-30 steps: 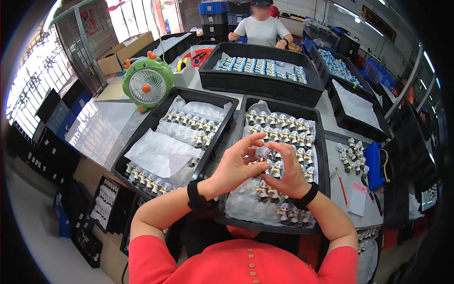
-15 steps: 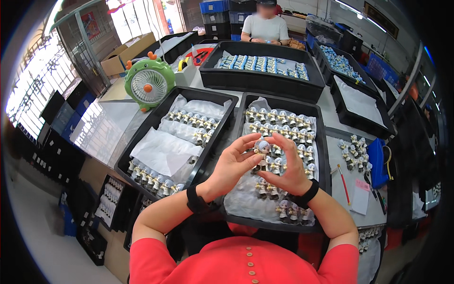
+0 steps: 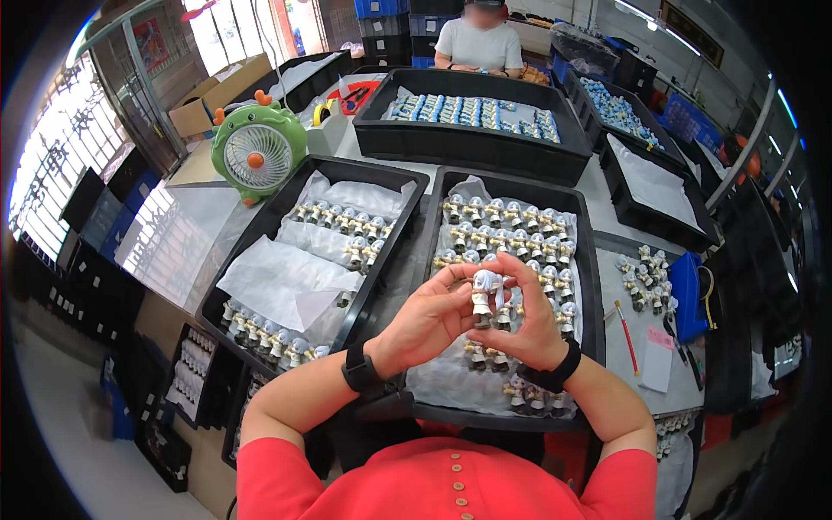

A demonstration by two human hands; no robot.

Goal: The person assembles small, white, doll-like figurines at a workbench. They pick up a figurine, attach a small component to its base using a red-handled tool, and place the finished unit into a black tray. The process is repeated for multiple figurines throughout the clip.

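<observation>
A small figurine [image 3: 484, 299] with pale lilac-white hair, a white outfit and a dark base stands roughly upright between my two hands. My left hand [image 3: 420, 319] grips it from the left with thumb and fingertips. From the other side, my right hand [image 3: 533, 325] curves around it, fingertips at its head and thumb near its base. Directly below my hands is a black tray [image 3: 595, 303] lined with white sheeting, where rows of similar figurines [image 3: 516, 227] lie; my hands cover part of these rows.
To the left sits another black tray [image 3: 407, 195] with figurines and folded white sheets. A green fan [image 3: 258, 152] stands beyond it. Farther back is a tray of blue figurines [image 3: 468, 113], with a person [image 3: 479, 43] behind. At right lie loose figurines [image 3: 648, 277], a red pen [image 3: 627, 340] and a blue bin [image 3: 691, 295].
The figurine has been turned between my fingers, from its face showing to its hair and side showing. My hands are slightly lower, and the whole view has shifted a little.
</observation>
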